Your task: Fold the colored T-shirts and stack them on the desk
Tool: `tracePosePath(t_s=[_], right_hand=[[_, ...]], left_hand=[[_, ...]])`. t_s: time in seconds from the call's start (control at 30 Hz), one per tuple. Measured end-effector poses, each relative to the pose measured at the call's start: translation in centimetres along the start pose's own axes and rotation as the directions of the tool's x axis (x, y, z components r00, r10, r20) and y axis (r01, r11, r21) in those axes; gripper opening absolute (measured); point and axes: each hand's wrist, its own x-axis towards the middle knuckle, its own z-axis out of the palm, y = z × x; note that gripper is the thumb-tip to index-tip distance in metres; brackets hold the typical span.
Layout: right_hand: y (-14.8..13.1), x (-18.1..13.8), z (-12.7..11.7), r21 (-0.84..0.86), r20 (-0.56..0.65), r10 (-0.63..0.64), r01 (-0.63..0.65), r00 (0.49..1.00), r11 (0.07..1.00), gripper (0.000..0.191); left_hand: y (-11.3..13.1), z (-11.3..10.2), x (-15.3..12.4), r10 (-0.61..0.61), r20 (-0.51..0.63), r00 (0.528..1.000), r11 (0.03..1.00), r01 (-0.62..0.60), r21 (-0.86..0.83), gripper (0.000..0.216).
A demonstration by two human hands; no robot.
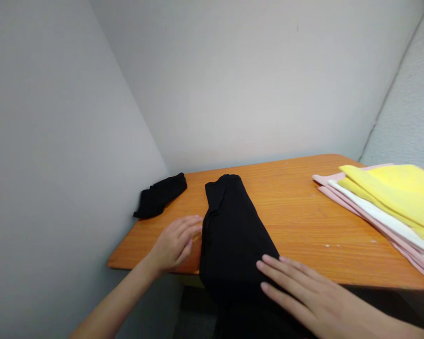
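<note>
A black garment [235, 230], folded into a long strip, lies on the wooden table and hangs over its front edge. At its far left corner a small flap is folded over. My right hand [304, 292] rests flat on the garment's near right side, fingers stretched out. My left hand [178, 241] is at the garment's left edge, fingers loosely bent and thumb apart, with nothing visible in it. Whether its fingertips touch the cloth I cannot tell.
Another black folded cloth [162, 194] lies at the table's back left, against the wall. On the right of the table [286, 202] is a stack of folded cloths [399, 202] in yellow, white and pink. Walls [247, 84] close off the back and left.
</note>
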Motion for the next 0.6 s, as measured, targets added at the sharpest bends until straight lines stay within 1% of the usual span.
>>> tracePosePath(t_s=[0.07,0.1,0.13,0.17,0.2,0.27,0.33,0.37,0.4,0.43,0.47,0.5,0.53,0.6], right_hand=[[1.2,-2.3,0.6,-0.044,0.003,0.062,-0.062,0.998,0.997,0.064],[1.6,-3.2,1.4,-0.075,0.004,0.062,-0.061,0.998,0.995,0.064],[2.0,-3.8,2.3,-0.110,0.008,0.046,-0.045,0.999,0.993,0.066],[2.2,-4.1,3.3,-0.143,0.006,0.020,-0.019,1.000,0.990,0.068],[2.3,-4.1,4.2,-0.170,0.003,-0.002,0.003,1.000,0.985,0.069],[2.4,-3.7,5.3,-0.182,-0.006,-0.028,0.027,1.000,0.983,0.062],[2.4,-3.1,5.3,-0.149,-0.045,-0.023,0.016,0.999,0.989,0.050],[2.3,-3.0,5.1,-0.116,-0.066,-0.010,0.003,0.998,0.993,0.044],[2.2,-3.0,4.8,-0.062,-0.071,0.006,-0.011,0.997,0.998,0.041],[2.0,-3.2,4.5,0.031,-0.061,0.046,-0.045,0.997,0.999,0.039],[1.9,-3.5,4.3,0.144,-0.040,0.104,-0.097,0.994,0.985,0.038],[1.7,-3.7,4.1,0.253,-0.010,0.160,-0.153,0.987,0.955,0.037],[1.5,-4.0,4.0,0.354,0.018,0.232,-0.223,0.973,0.908,0.036],[1.4,-4.0,3.8,0.529,0.060,0.387,-0.358,0.920,0.769,0.033]], left_hand=[[1.7,-0.2,-3.9,0.126,0.137,0.983,0.989,-0.135,0.059,0.061],[2.5,0.2,-5.3,0.170,0.194,0.966,0.978,-0.189,0.085,0.067],[3.3,0.8,-6.1,0.199,0.228,0.953,0.966,-0.229,0.115,0.071],[3.9,1.6,-6.6,0.218,0.236,0.947,0.954,-0.257,0.153,0.072],[4.3,2.4,-6.8,0.222,0.222,0.949,0.944,-0.266,0.194,0.071],[4.9,4.1,-6.5,0.207,0.148,0.967,0.934,-0.240,0.265,0.068],[5.2,5.4,-6.1,0.182,0.059,0.981,0.942,-0.192,0.275,0.061],[5.2,5.9,-6.0,0.170,0.015,0.985,0.952,-0.168,0.254,0.056],[5.2,6.3,-6.1,0.159,-0.029,0.987,0.966,-0.150,0.212,0.048],[5.2,6.6,-6.3,0.148,-0.075,0.986,0.980,-0.137,0.142,0.039],[5.1,7.0,-6.6,0.130,-0.119,0.984,0.991,-0.127,0.037,0.030],[5.0,7.4,-6.9,0.089,-0.147,0.985,0.989,-0.106,-0.108,0.025],[4.8,7.7,-7.3,0.035,-0.146,0.989,0.962,-0.073,-0.264,0.028],[4.2,8.2,-7.4,-0.058,-0.085,0.995,0.859,0.006,-0.512,0.043]])
